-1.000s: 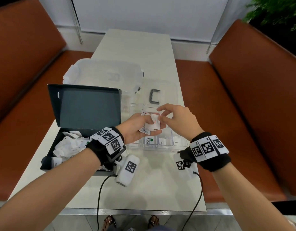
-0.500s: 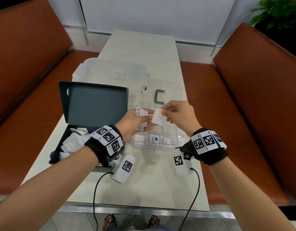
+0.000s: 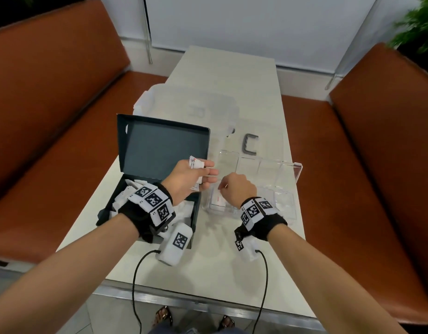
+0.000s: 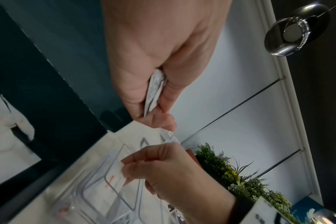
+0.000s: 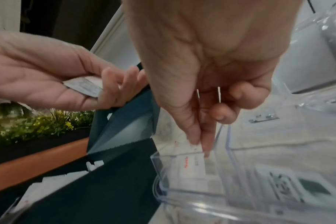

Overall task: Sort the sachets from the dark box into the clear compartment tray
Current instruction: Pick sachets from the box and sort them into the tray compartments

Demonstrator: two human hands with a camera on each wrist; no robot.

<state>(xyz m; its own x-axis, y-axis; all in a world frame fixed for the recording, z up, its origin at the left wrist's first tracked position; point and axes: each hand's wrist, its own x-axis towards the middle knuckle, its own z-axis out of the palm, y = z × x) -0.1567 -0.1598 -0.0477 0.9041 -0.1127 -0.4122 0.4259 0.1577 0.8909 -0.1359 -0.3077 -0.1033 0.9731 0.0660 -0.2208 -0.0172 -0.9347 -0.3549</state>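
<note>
The dark box (image 3: 107,213) stands open at the left with several white sachets (image 3: 126,191) in it. My left hand (image 3: 208,172) holds a small bundle of sachets (image 3: 195,163) in front of the raised lid (image 3: 164,145); the bundle (image 4: 153,91) sits between thumb and fingers. My right hand (image 3: 223,186) reaches down into the near-left compartment of the clear tray (image 3: 284,208). Its thumb and forefinger (image 5: 199,143) pinch the top edge of a white sachet with red print (image 5: 192,163), which hangs inside that compartment.
A large clear bin (image 3: 189,109) stands behind the dark box. A grey handle (image 3: 250,143) lies on a clear lid beyond the tray. Another sachet (image 5: 314,188) with a dark mark lies in the neighbouring compartment. Orange benches (image 3: 376,165) flank the narrow table.
My right hand drew one sachet away from the left hand's bundle and lowered it into the tray's near-left compartment. The left hand drifted left toward the box lid.
</note>
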